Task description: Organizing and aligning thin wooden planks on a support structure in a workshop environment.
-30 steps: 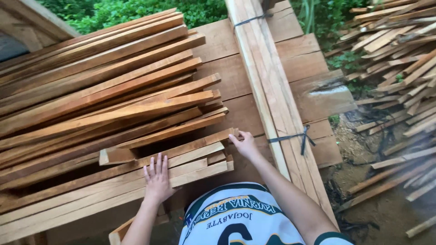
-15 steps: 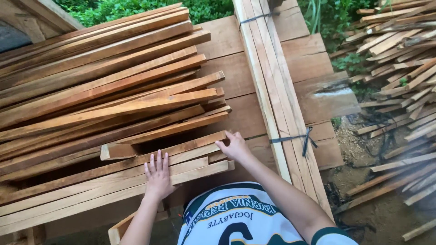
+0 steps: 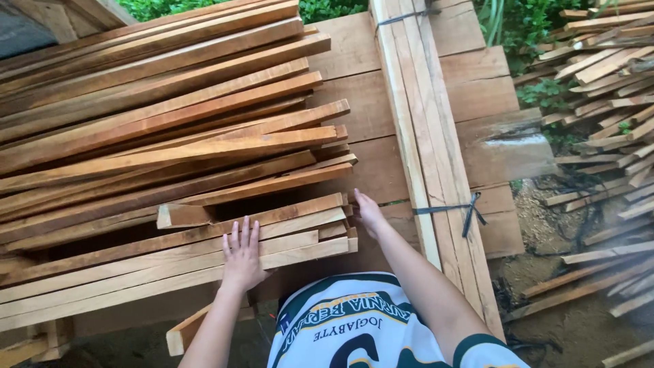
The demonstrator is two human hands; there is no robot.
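Outdoors, rough wooden slats (image 3: 163, 157) lie stacked on a plank platform (image 3: 490, 102).
Left hand (image 3: 242, 255) rests flat on the nearest slats, fingers spread; right hand (image 3: 368, 212) touches their cut ends, fingers together, beside a strapped bundle (image 3: 426, 136).

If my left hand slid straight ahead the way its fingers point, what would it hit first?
Probably the short wood offcut lying just beyond the left hand, which rests flat on the front slats. It sits slightly left of the line, so the taller slat pile behind could come first.
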